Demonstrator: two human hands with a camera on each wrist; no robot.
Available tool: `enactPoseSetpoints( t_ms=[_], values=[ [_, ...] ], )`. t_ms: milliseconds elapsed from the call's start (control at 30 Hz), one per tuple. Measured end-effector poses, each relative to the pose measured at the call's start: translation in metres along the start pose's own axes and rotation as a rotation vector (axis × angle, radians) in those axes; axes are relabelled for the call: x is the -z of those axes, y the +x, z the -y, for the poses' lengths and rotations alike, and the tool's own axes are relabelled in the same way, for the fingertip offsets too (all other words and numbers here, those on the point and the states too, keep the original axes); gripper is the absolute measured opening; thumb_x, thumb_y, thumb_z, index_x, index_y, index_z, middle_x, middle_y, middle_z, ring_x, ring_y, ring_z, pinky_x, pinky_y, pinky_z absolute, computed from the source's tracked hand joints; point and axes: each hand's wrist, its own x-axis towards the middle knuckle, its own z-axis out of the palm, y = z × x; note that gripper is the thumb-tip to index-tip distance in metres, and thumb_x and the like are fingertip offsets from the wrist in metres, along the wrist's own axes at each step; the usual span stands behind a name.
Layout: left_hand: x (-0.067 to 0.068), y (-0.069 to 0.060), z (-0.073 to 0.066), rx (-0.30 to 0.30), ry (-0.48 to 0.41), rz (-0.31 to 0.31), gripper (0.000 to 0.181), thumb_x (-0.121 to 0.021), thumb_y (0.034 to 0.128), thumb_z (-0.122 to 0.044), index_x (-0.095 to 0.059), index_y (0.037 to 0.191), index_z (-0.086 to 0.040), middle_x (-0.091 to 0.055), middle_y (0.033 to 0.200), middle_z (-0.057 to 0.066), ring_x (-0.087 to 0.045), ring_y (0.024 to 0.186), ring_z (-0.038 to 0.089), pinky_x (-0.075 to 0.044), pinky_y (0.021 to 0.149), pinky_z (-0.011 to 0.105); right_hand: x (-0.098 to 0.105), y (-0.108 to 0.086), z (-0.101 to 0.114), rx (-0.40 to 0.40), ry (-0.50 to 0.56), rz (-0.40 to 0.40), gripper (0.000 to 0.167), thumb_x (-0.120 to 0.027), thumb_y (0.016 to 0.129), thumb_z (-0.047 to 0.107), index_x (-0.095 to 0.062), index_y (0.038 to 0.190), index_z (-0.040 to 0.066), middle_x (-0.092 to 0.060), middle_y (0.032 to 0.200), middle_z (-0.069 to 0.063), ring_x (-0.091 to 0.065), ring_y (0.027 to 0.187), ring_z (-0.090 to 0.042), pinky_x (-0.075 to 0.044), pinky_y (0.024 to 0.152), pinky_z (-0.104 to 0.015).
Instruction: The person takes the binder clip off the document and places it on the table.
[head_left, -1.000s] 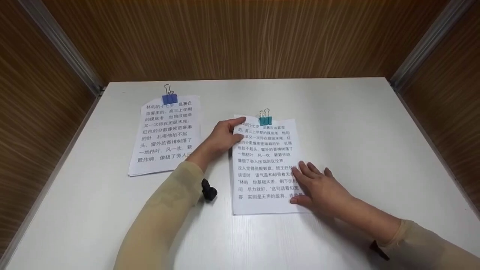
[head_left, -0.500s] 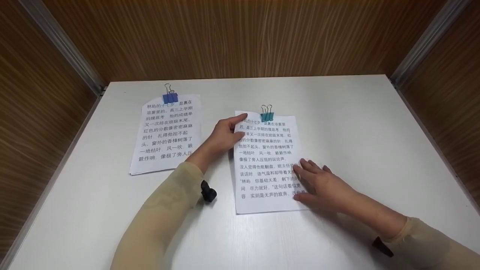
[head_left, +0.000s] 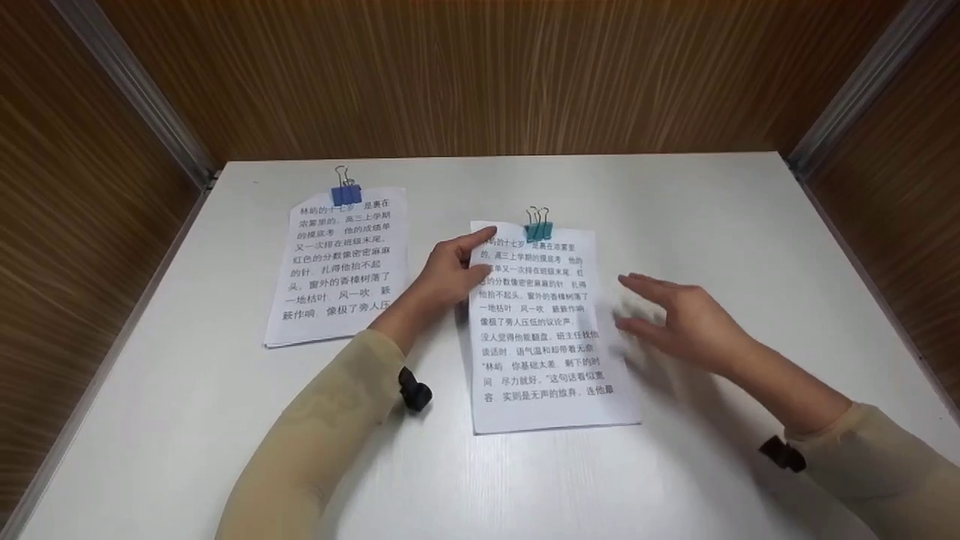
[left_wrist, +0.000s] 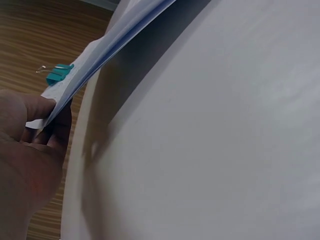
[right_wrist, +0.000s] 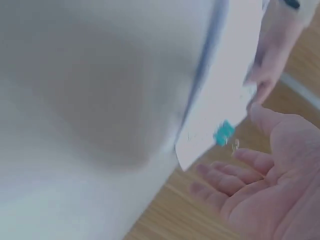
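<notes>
A stack of printed sheets (head_left: 536, 330) is in the middle of the white table, with a teal binder clip (head_left: 538, 231) on its top edge. My left hand (head_left: 442, 277) pinches the stack's upper left edge, thumb on top and fingers underneath. In the left wrist view, that edge of the sheets (left_wrist: 90, 60) is raised off the table. My right hand (head_left: 690, 322) is just right of the stack and apart from it, fingers extended and holding nothing. The right wrist view shows this hand (right_wrist: 270, 175) with its palm and loosely spread fingers visible.
A second printed stack (head_left: 337, 262) with a blue binder clip (head_left: 346, 195) lies to the left, beyond my left forearm. Wood-grain panels (head_left: 495, 82) enclose the back and sides of the white table (head_left: 675, 202).
My right hand has left the stack's right edge, moving up and to the right, uncovering the lower right corner. My left hand keeps its pinch; the clipped top edge appears slightly higher.
</notes>
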Motion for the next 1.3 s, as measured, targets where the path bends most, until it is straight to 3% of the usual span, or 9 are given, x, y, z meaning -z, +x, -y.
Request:
enactPoseSetpoints(
  t_ms=[33,200,300,500,700,933,1300],
  values=[
    [0.0,-0.001,0.0,-0.003,-0.004,0.0,0.065,-0.064,0.0982,0.008,-0.052,0.158,-0.014,-0.073,0.131,0.012,-0.074,0.1,0.021,-0.06,0.08,0.028,0.005,0.006,-0.002,0.008,0.004,-0.024,0.062,-0.081,0.097,0.022,-0.059,0.151,0.003,-0.06,0.148,-0.021,-0.07,0.117,-0.039,-0.057,0.09,-0.051],
    [-0.005,-0.003,-0.004,-0.027,-0.005,0.017,0.065,-0.064,0.0975,0.009,-0.053,0.157,-0.013,-0.073,0.128,0.012,-0.073,0.096,0.02,-0.059,0.077,0.027,0.031,0.046,-0.005,-0.001,0.088,-0.123,0.054,-0.078,0.099,0.025,-0.063,0.147,0.005,-0.069,0.138,-0.018,-0.073,0.106,-0.038,-0.058,0.092,-0.054],
    [-0.008,-0.004,-0.007,-0.05,0.011,0.034,0.065,-0.065,0.0979,0.007,-0.052,0.158,-0.014,-0.074,0.127,0.011,-0.073,0.095,0.02,-0.058,0.076,0.027,0.04,0.07,-0.004,-0.04,0.186,-0.129,0.053,-0.077,0.1,0.027,-0.064,0.147,0.007,-0.069,0.139,-0.016,-0.069,0.122,-0.037,-0.051,0.107,-0.056],
    [-0.013,-0.008,-0.012,-0.07,-0.002,0.071,0.064,-0.065,0.0984,0.005,-0.053,0.158,-0.016,-0.074,0.126,0.009,-0.073,0.094,0.022,-0.059,0.076,0.028,0.043,0.102,-0.007,-0.077,0.339,-0.097,0.052,-0.078,0.099,0.03,-0.066,0.145,0.009,-0.069,0.138,-0.012,-0.066,0.127,-0.029,-0.052,0.108,-0.04],
    [-0.015,-0.014,-0.017,-0.088,-0.008,0.09,0.063,-0.064,0.0999,0.004,-0.053,0.158,-0.017,-0.073,0.129,0.007,-0.073,0.096,0.022,-0.058,0.077,0.028,0.039,0.122,-0.008,-0.068,0.484,-0.042,0.047,-0.079,0.099,0.029,-0.069,0.141,0.01,-0.069,0.138,-0.011,-0.064,0.13,-0.025,-0.052,0.1,-0.024],
    [-0.018,-0.02,-0.021,-0.092,-0.036,0.102,0.063,-0.064,0.0999,0.004,-0.053,0.158,-0.017,-0.073,0.128,0.008,-0.074,0.096,0.023,-0.06,0.079,0.03,0.032,0.137,-0.011,-0.02,0.602,0.052,0.043,-0.077,0.1,0.023,-0.069,0.139,0.006,-0.068,0.139,-0.013,-0.067,0.124,-0.018,-0.051,0.103,-0.023],
    [-0.016,-0.022,-0.019,-0.106,-0.053,0.112,0.062,-0.064,0.0999,0.005,-0.053,0.158,-0.017,-0.073,0.13,0.009,-0.075,0.097,0.024,-0.061,0.08,0.031,0.03,0.145,-0.011,-0.029,0.644,0.18,0.043,-0.074,0.103,0.026,-0.067,0.141,0.008,-0.07,0.136,-0.009,-0.066,0.125,-0.02,-0.046,0.109,-0.029]
  ],
)
